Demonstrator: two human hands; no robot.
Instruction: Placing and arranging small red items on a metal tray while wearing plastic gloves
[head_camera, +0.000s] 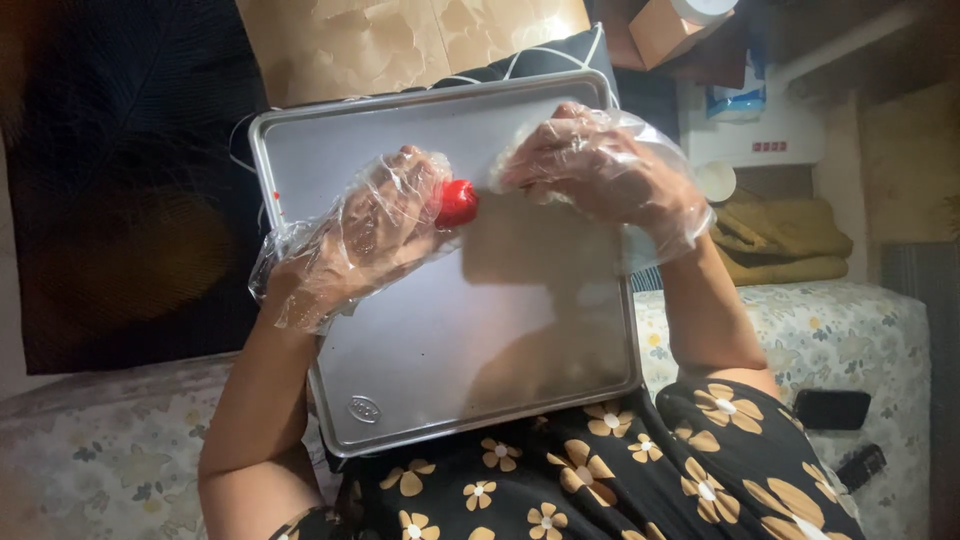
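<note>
A rectangular metal tray (520, 330) rests on my lap, over a black dress with yellow flowers. Both hands wear loose clear plastic gloves and hover over the tray's far half. My left hand (370, 225) grips a small round red thing (458, 203), which sticks out past my fingertips. My right hand (585, 165) is curled with its fingers bunched close to the red thing; what it pinches, if anything, is hidden by the glove.
A floral-patterned cushion surface (850, 330) runs under and beside me. A dark phone-like object (832, 409) lies on it at right. Folded olive cloth (780, 240), a white box (770, 130) and a cardboard box (665, 30) sit beyond the tray.
</note>
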